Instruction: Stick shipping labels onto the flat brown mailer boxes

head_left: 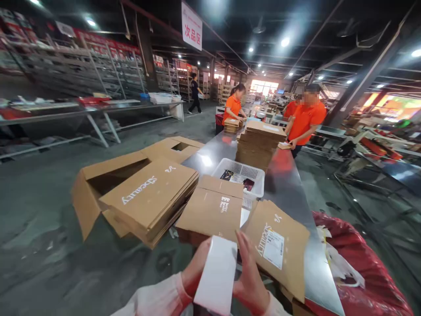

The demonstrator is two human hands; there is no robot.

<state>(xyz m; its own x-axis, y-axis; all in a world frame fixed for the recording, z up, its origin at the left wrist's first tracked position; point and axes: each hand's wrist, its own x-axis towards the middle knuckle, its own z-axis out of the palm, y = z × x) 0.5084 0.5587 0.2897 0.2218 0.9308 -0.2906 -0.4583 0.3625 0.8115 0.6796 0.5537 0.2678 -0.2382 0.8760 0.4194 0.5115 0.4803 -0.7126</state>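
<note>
A plain white oblong block (pixel 217 273), either a small box or a thick stack of paper, is held low in front of me. My left hand (pixel 194 267) grips its left side, with the fingers mostly hidden behind it. Along the right side curves my right hand (pixel 251 276), thumb and fingertips at the block's edge and the palm off it. Just beyond lies a pile of flat cardboard boxes (pixel 210 215) with white print. To the right, another flat cardboard box (pixel 279 267) carries a white shipping label (pixel 274 249).
A white plastic basket (pixel 258 175) with small packets stands on the metal table (pixel 296 197). Flattened cartons (pixel 148 193) rest by an open carton (pixel 80 197) at left. A tall cardboard stack (pixel 256 145) stands farther back. Two co-workers in orange flank it. A red bag (pixel 371 263) lines the right.
</note>
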